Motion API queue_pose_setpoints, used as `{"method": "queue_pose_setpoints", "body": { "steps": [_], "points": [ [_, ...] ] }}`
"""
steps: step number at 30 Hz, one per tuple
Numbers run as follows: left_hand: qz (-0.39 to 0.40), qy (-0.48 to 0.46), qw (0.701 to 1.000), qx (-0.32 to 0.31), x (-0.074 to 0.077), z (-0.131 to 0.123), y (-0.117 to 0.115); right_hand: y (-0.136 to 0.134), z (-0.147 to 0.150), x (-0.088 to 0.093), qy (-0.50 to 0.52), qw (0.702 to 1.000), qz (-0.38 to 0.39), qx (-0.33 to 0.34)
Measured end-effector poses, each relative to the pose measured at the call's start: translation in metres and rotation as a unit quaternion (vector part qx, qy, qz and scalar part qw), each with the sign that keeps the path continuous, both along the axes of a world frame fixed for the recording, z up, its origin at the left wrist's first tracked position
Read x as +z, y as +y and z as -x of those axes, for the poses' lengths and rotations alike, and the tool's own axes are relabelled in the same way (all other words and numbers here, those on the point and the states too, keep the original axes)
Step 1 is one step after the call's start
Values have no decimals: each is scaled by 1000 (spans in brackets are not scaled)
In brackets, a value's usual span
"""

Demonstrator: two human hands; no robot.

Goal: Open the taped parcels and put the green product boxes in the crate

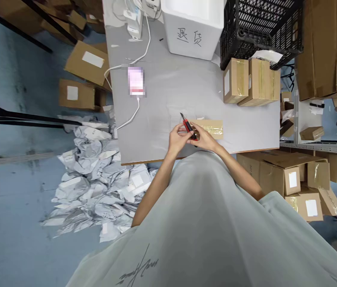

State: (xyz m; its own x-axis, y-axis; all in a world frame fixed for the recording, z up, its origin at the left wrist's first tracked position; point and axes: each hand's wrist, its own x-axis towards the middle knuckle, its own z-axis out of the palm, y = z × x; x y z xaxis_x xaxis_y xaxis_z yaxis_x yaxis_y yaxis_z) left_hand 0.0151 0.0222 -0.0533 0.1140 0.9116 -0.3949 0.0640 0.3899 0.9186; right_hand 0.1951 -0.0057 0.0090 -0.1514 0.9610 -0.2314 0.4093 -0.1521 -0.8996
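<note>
A red and black box cutter (188, 126) is held between my two hands over the front of the table, its blade out and pointing away from me to the upper left. My left hand (178, 138) pinches it from the left side. Fingers of my right hand (203, 137) close on it from the right. Just behind and beside my right hand lies a small flat cardboard box (214, 128) with shiny clear tape across it. Part of that box is hidden by the hand.
Taped cardboard boxes (235, 81) stand at the table's right, before a black plastic crate (246, 36). A white foam bin (192, 34) sits at the back. A phone (136, 81) with a white cable (132, 117) lies left. Grey mailing bags (102, 191) pile up on the floor.
</note>
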Motion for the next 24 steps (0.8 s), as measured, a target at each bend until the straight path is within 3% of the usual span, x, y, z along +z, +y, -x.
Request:
{"method": "queue_pose_setpoints", "body": {
  "steps": [2, 4, 10, 14, 16, 20, 24],
  "points": [
    [-29, -27, 999, -23, 8, -15, -12, 0, -8, 4, -41, 999, -10, 24],
    [-59, -2, 998, -23, 6, -18, -17, -2, -21, 9, -86, 996, 2, 31],
    [-130, 121, 981, -76, -29, 6, -5, -8, -59, 22, -170, 981, 87, 22],
    [-153, 121, 975, -108, -39, 13, 3, -4, -61, 38, -227, 961, 127, 98],
    [-159, 116, 972, -129, -39, 16, 6, 4, -55, 47, -292, 936, 126, 149],
    [-161, 112, 966, -169, -37, 21, 11, 24, -38, 58, -436, 860, 106, 245],
    [-155, 114, 964, -184, -37, 25, 15, 42, -25, 63, -492, 811, 70, 308]
  ]
}}
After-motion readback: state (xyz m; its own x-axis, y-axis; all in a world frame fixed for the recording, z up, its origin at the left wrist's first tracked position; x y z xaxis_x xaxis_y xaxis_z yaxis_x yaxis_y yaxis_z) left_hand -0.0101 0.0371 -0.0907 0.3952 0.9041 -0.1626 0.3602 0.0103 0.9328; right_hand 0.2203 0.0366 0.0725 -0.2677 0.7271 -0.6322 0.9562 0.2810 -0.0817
